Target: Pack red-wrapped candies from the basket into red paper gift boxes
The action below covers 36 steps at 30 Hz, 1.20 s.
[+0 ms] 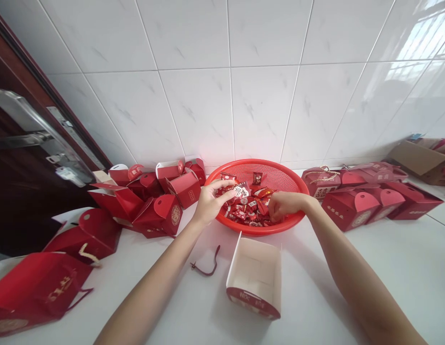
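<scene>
A red plastic basket with several wrapped candies in it stands against the tiled wall. Over its left side, my left hand is closed on a red and white candy packet. My right hand reaches into the right part of the basket among the candies, its fingers curled down; what they hold, if anything, is hidden. In front of the basket sits an open red box with a white inside, and nothing shows in it.
Several red boxes stand on the left, and more red boxes on the right. A dark red cord lies left of the open box. Behind the right boxes is a cardboard box; a door handle is at far left.
</scene>
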### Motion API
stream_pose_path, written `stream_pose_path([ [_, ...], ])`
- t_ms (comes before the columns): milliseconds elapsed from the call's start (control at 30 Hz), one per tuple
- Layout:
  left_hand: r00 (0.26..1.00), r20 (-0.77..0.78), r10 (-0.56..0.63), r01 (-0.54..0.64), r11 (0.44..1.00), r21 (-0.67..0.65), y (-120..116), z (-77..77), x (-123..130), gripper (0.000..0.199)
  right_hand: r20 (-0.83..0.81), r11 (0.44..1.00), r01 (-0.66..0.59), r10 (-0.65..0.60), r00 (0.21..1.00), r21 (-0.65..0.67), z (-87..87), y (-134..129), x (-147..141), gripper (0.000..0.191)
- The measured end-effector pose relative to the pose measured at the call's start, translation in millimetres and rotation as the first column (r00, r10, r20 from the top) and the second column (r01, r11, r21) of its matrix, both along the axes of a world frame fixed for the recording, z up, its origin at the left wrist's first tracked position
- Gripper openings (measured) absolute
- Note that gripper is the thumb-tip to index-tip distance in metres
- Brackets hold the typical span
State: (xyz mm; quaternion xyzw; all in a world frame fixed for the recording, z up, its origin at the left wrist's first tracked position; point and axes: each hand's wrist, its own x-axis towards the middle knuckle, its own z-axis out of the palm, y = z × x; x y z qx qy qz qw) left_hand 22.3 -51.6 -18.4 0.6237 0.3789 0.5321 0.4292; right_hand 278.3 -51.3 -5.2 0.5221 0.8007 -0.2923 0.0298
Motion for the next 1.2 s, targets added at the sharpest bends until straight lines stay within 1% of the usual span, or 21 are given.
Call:
stream_pose_path([
  [33,1.000,0.003,0.000,0.000,1.000,0.001,0.1,0.2,0.1,0.030,-0.013,0.999,-0.029,0.029,0.999,-0.029,0.7,-1.0,0.4,0.002],
  [67,1.000,0.006,0.002,-0.002,1.000,0.001,0.2,0.5,0.2,0.030,-0.023,0.998,-0.044,0.044,0.999,-0.040,1.3,-1.8,0.9,0.009],
  [133,1.000,0.010,0.008,-0.008,1.000,0.001,0.6,0.7,0.4,0.030,-0.025,0.999,-0.044,0.043,0.999,-0.025,2.1,-2.6,2.2,0.035],
  [233,1.000,0.014,0.008,-0.008,1.000,0.000,1.1,0.5,0.6,0.031,0.022,1.000,0.010,-0.011,1.000,0.026,3.5,-3.2,2.6,0.080],
  [300,1.000,0.013,0.008,-0.008,1.000,0.001,1.3,0.3,0.6,0.031,0.056,0.998,0.057,-0.059,0.997,0.041,4.7,-3.7,1.5,0.097],
  [367,1.000,0.007,0.011,-0.011,1.000,0.001,1.4,0.1,0.5,0.032,0.081,0.995,0.091,-0.094,0.992,0.038,5.4,-4.0,0.2,0.102],
  [467,1.000,-0.004,0.009,-0.009,1.000,0.001,1.6,-0.1,0.4,0.031,0.117,0.995,0.096,-0.098,0.988,0.025,3.9,-3.2,-0.2,0.101],
  [533,1.000,-0.006,0.010,-0.010,1.000,0.007,1.7,-0.3,0.3,0.030,0.112,0.997,0.073,-0.076,0.991,0.026,1.9,-2.0,0.9,0.096],
  [600,1.000,-0.007,0.016,-0.016,1.000,0.016,1.3,-0.1,0.3,0.030,0.085,1.000,0.021,-0.023,0.996,0.022,1.4,-1.0,1.4,0.082],
  [667,1.000,-0.014,0.021,-0.021,0.999,0.025,0.4,0.6,0.1,0.028,0.028,0.998,-0.062,0.061,0.998,0.031,4.2,-0.9,-1.2,0.067],
  [700,1.000,-0.020,0.022,-0.022,0.999,0.028,-0.3,1.1,0.1,0.028,-0.004,0.994,-0.102,0.103,0.995,0.047,6.9,-1.3,-4.5,0.063],
  [733,0.999,-0.030,0.021,-0.020,0.999,0.029,-1.0,1.8,0.0,0.027,-0.029,0.988,-0.137,0.140,0.990,0.069,10.1,-2.0,-9.2,0.063],
  [800,0.999,-0.045,0.020,-0.019,1.000,0.022,-2.5,3.2,-0.3,0.026,-0.019,0.976,-0.197,0.200,0.980,0.097,16.2,-3.9,-22.9,0.070],
  [867,0.999,-0.049,0.021,-0.020,1.000,0.014,-3.7,4.2,-0.5,0.027,0.076,0.967,-0.246,0.241,0.968,0.069,19.2,-5.8,-40.1,0.078],
  [900,0.999,-0.050,0.022,-0.021,1.000,0.015,-4.0,4.6,-0.6,0.027,0.120,0.965,-0.258,0.250,0.961,0.050,18.6,-6.4,-48.9,0.082],
  [933,0.998,-0.052,0.022,-0.021,1.000,0.018,-4.2,4.7,-0.7,0.026,0.158,0.969,-0.241,0.231,0.960,0.050,16.8,-6.7,-57.2,0.087],
  [967,0.998,-0.054,0.023,-0.022,1.000,0.022,-4.2,4.7,-0.8,0.026,0.185,0.973,-0.223,0.209,0.960,0.056,13.9,-6.7,-64.5,0.091],
  [1000,0.998,-0.057,0.022,-0.021,1.000,0.024,-3.9,4.4,-0.9,0.026,0.199,0.975,-0.207,0.187,0.962,0.084,10.2,-6.6,-70.7,0.091],
  [1100,0.998,-0.059,0.016,-0.015,1.000,0.018,-2.7,2.8,-0.9,0.028,0.221,0.970,-0.196,0.162,0.962,0.141,-0.5,-6.3,-81.4,0.076],
  [1200,0.999,-0.053,0.009,-0.007,0.999,0.033,-2.0,1.7,-0.7,0.027,0.212,0.964,-0.208,0.171,0.962,0.164,-5.5,-5.3,-82.9,0.061],
])
